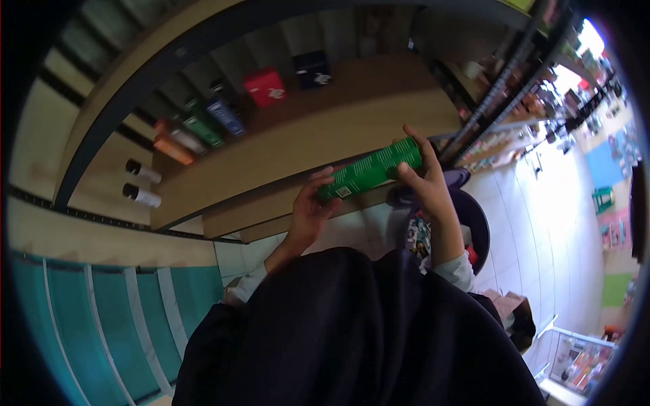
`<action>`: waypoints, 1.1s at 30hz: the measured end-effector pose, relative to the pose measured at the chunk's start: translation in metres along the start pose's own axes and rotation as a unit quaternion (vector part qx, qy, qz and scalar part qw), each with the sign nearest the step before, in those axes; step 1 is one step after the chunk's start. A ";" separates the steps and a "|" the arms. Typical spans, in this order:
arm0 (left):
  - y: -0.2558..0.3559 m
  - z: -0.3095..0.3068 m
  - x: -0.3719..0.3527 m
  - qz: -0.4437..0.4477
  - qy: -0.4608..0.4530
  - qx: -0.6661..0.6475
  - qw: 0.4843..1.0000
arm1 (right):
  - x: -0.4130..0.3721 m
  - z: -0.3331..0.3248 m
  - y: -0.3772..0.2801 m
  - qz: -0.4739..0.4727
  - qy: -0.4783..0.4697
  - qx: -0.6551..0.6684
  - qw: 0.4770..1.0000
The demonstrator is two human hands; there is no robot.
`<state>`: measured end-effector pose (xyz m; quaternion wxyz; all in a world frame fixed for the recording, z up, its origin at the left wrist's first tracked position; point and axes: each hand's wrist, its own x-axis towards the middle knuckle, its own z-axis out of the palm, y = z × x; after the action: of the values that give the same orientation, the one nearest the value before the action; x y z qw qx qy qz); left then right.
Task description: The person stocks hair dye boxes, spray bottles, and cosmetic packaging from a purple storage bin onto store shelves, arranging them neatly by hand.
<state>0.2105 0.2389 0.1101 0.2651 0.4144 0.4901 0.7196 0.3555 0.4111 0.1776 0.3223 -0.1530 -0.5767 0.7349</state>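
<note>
A long green box (371, 170) with pale printed lines and a small square code is held between my two hands, in front of the shelf. My left hand (314, 204) grips its lower left end, fingers on top and thumb underneath. Around the upper right end is my right hand (426, 177), thumb across the near face and fingers reaching over the far end. The box lies tilted, its right end higher in the view.
On the wooden shelf (365, 108) stand a red box (265, 87), a dark blue box (312, 70), several slim boxes and two small bottles (141, 195). A dark round bin (479, 220) with contents stands below my right arm. Teal panels (112, 318) are at lower left.
</note>
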 end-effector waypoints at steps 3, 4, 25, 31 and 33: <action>0.011 -0.047 -0.016 0.028 0.069 -0.023 0.997 | 0.022 0.070 0.022 0.035 0.050 0.070 0.996; 0.018 -0.062 -0.021 0.013 0.077 -0.007 0.997 | 0.029 0.088 0.026 0.028 0.027 0.085 0.996; 0.041 -0.227 -0.087 0.091 0.209 0.229 0.946 | 0.070 0.288 0.091 0.112 -0.165 -0.111 0.974; 0.058 -0.239 -0.085 0.116 0.201 0.317 0.920 | 0.093 0.283 0.072 0.089 -0.239 -0.217 0.942; 0.071 -0.241 -0.085 0.098 0.236 0.311 0.916 | 0.111 0.282 0.063 0.056 -0.194 -0.118 0.972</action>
<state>0.0497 0.0282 0.1044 -0.0719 0.3401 0.6944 0.6301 0.0860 0.2643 0.2155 0.1423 -0.0764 -0.7016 0.6940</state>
